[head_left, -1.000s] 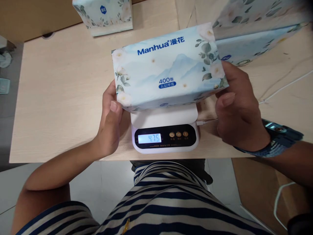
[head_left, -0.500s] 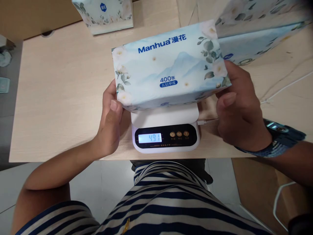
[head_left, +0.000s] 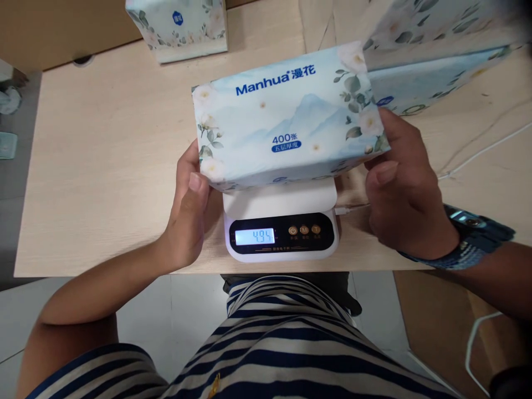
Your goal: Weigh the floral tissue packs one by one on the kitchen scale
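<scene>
A pale blue and white pack of tissues (head_left: 286, 116) with flower prints sits over the white kitchen scale (head_left: 282, 256), hiding most of its platform. Whether its underside rests fully on the platform, I cannot tell. My left hand (head_left: 188, 216) grips the pack's left end, thumb at the near corner. At the right end my right hand (head_left: 403, 185) is closed on the pack, its fingers partly hidden behind it. The scale's lit display (head_left: 254, 236) shows digits that look like 494, beside three round buttons (head_left: 305, 230).
Another tissue pack (head_left: 183, 33) stands at the back left by a cardboard box (head_left: 75, 27). More packs (head_left: 432, 83) lie at the back right. A white cable (head_left: 482, 149) runs across the wooden table (head_left: 103, 138) to the scale's right side.
The display's digits have gone from about 491 to 494. Both hands keep hold of the pack, with little movement; the view has shifted slightly.
</scene>
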{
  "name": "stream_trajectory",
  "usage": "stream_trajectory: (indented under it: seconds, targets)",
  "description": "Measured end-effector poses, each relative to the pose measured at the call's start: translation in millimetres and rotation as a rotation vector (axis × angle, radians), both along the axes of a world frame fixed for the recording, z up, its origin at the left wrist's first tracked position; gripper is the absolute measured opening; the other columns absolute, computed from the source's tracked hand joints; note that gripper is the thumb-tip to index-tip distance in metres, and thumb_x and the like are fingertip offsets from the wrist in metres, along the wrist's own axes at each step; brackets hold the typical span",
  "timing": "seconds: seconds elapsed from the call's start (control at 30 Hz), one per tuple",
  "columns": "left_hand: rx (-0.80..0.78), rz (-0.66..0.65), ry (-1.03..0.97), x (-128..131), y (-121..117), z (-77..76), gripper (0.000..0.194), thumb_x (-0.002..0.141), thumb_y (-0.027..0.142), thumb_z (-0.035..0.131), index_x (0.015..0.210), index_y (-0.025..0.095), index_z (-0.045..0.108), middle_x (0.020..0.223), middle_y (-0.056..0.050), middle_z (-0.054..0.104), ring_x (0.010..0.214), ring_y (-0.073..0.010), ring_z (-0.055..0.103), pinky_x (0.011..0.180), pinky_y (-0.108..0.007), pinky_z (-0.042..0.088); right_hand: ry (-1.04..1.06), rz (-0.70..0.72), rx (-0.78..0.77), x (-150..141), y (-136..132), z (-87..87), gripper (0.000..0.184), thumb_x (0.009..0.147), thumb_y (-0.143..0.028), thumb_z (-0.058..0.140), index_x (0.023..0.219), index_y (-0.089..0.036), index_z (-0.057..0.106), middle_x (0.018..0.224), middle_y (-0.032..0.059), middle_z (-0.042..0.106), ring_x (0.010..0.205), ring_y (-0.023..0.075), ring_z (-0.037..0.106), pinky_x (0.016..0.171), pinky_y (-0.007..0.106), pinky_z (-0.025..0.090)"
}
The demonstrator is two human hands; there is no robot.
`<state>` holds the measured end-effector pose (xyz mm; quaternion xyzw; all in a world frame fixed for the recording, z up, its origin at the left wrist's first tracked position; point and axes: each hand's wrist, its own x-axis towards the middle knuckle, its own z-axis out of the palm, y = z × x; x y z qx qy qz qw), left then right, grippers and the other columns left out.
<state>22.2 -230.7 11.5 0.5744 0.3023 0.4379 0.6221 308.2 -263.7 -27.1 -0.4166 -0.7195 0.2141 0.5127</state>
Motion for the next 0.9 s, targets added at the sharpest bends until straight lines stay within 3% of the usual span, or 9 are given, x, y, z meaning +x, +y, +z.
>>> stream_trajectory:
  seconds: [0.07, 0.13, 0.27, 0.43, 0.63, 0.8, 0.9]
  targets:
    - [0.026, 0.008, 0.001, -0.3, -3.4, 2.1, 0.052, 0.106, 0.068, 0.055, 0.149, 0.042, 0.064, 0.170, 0.002, 0.053, 0.174, -0.0333, 0.024, 0.143, -0.062, 0.028, -0.034, -0.022, 0.068, 0.1, -0.8, 1.2, 0.063, 0.109, -0.061, 0.048, 0.169, -0.040, 0.045, 0.169, 0.0002, 0.055, 0.153, 0.0283, 0.059, 0.126, 0.047, 0.058]
    - [-0.020, 0.040, 0.022, -1.3, -8.1, 4.6, 0.052, 0.108, 0.068, 0.052, 0.151, 0.042, 0.061, 0.172, 0.003, 0.051, 0.175, -0.0315, 0.022, 0.144, -0.058, 0.026, -0.066, -0.043, 0.035, -2.0, -3.6, 4.9, 0.063, 0.110, -0.059, 0.049, 0.169, -0.037, 0.045, 0.170, 0.0024, 0.053, 0.156, 0.0276, 0.056, 0.129, 0.047, 0.055]
    - [-0.152, 0.073, 0.023, -5.9, -15.8, 6.1, 0.058, 0.110, 0.067, 0.048, 0.160, 0.040, 0.049, 0.180, 0.001, 0.039, 0.175, -0.0319, 0.019, 0.144, -0.053, 0.027, -0.003, -0.083, -0.129, -10.7, -12.5, 8.0, 0.062, 0.113, -0.053, 0.049, 0.172, -0.043, 0.035, 0.175, 0.0026, 0.048, 0.158, 0.0258, 0.053, 0.129, 0.046, 0.054]
    - [-0.116, 0.034, 0.093, -14.3, -15.0, 0.0, 0.064, 0.109, 0.069, 0.045, 0.167, 0.041, 0.037, 0.183, -0.001, 0.031, 0.173, -0.0332, 0.025, 0.144, -0.053, 0.028, 0.136, -0.081, -0.196, -15.8, -16.2, 1.4, 0.065, 0.112, -0.052, 0.048, 0.174, -0.048, 0.028, 0.179, 0.0007, 0.042, 0.160, 0.0280, 0.051, 0.130, 0.050, 0.053]
    - [-0.135, 0.059, 0.093, -17.4, -13.6, 0.6, 0.061, 0.109, 0.068, 0.047, 0.164, 0.041, 0.039, 0.182, -0.001, 0.033, 0.171, -0.0340, 0.029, 0.142, -0.055, 0.032, 0.089, -0.054, -0.219, -15.6, -14.5, 8.0, 0.062, 0.112, -0.057, 0.046, 0.172, -0.050, 0.033, 0.178, -0.0041, 0.044, 0.161, 0.0238, 0.051, 0.127, 0.042, 0.055]
    - [-0.131, 0.119, 0.106, -17.5, -12.7, 0.7, 0.058, 0.109, 0.066, 0.051, 0.160, 0.040, 0.047, 0.179, -0.002, 0.039, 0.169, -0.0329, 0.032, 0.142, -0.055, 0.032, 0.015, -0.062, -0.201, -14.3, -11.9, 9.8, 0.061, 0.112, -0.060, 0.045, 0.171, -0.050, 0.036, 0.180, -0.0048, 0.040, 0.169, 0.0246, 0.038, 0.138, 0.048, 0.040]
    - [-0.107, 0.133, 0.092, -17.8, -12.7, -1.1, 0.056, 0.109, 0.065, 0.052, 0.159, 0.040, 0.050, 0.176, -0.002, 0.044, 0.168, -0.0318, 0.035, 0.139, -0.053, 0.037, 0.022, -0.054, -0.196, -14.9, -11.1, 11.1, 0.061, 0.111, -0.062, 0.045, 0.171, -0.048, 0.038, 0.181, -0.0043, 0.039, 0.169, 0.0244, 0.037, 0.138, 0.047, 0.040]
